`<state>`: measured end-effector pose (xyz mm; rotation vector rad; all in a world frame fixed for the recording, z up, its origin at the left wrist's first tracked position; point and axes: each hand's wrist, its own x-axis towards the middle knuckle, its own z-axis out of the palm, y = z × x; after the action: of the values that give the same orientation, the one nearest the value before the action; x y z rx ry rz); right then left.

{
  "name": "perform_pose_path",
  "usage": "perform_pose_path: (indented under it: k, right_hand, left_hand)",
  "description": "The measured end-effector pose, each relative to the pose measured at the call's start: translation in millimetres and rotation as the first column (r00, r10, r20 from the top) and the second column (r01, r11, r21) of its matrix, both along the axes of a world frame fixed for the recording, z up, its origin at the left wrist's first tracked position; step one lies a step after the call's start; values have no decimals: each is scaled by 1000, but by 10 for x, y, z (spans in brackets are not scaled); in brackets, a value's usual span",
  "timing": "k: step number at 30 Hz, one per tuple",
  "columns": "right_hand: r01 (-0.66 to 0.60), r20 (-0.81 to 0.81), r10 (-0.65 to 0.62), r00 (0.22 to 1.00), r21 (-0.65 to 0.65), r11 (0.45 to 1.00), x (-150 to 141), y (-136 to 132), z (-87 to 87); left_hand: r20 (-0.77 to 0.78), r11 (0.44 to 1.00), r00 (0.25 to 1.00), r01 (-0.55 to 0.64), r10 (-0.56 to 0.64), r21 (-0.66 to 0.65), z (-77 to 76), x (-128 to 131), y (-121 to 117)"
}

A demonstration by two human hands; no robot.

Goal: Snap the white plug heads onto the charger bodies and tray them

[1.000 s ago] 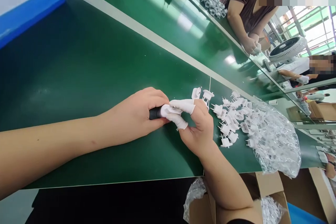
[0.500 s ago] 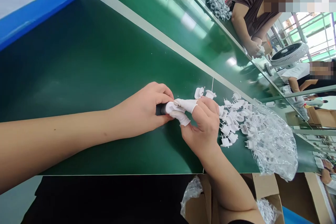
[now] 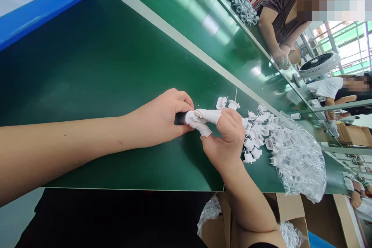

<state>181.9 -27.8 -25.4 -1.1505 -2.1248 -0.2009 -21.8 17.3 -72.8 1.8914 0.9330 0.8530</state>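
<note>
Over the green table, my left hand (image 3: 167,118) is closed around a dark cylindrical piece (image 3: 182,118), most of it hidden by the fingers. Against its right end sits a white plastic plug part (image 3: 191,117). White covers wrap the thumb and forefinger of my right hand (image 3: 223,131), which pinch this plug part from the right. Close by on the right, several loose white plug parts (image 3: 255,133) with pins lie in a heap, and two more white parts (image 3: 222,102) rest just beyond my right hand.
A clear plastic bag (image 3: 305,162) of white parts spreads at the right. The blue tray (image 3: 58,11) stands at far left. Cardboard boxes (image 3: 290,205) sit below the table's front edge. Across the table, a co-worker (image 3: 271,19) works near a fan (image 3: 319,65) and a parts pile (image 3: 241,4).
The camera view has shifted a little, so the scene sits differently in the frame. Both hands keep their hold on the joined dark and white pieces, moving slightly rightward in view.
</note>
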Motion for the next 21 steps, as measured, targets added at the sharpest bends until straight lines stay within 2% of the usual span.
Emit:
perform_pose_path:
  k: [4,9,12,16,18,21]
  right_hand:
    - [1,35,1,999,-82,997,13,43,67]
    - [41,65,-37,997,-55,998,-3,39,53]
    - [16,-8,-16,1000,-44,999,20,28,-1]
    - [-83,-127,65,990,-142,986,77,38,-38]
    - [-103,-114,85,990,-162,981,85,40,-34]
    - [-50,-43,45,998,-123,991,63,38,-9]
  left_hand:
    - [-1,1000,1000,3,-3,-2,19,3,12]
    - [-4,1000,1000,-8,8,15,-43,14,19]
    - [0,1000,1000,-8,8,19,-73,3,18]
    - [-3,1000,1000,15,-15,25,-70,-15,15]
    - [-1,999,1000,13,-13,38,-60,-16,14]
    - [-5,999,1000,13,-12,47,-45,-8,19]
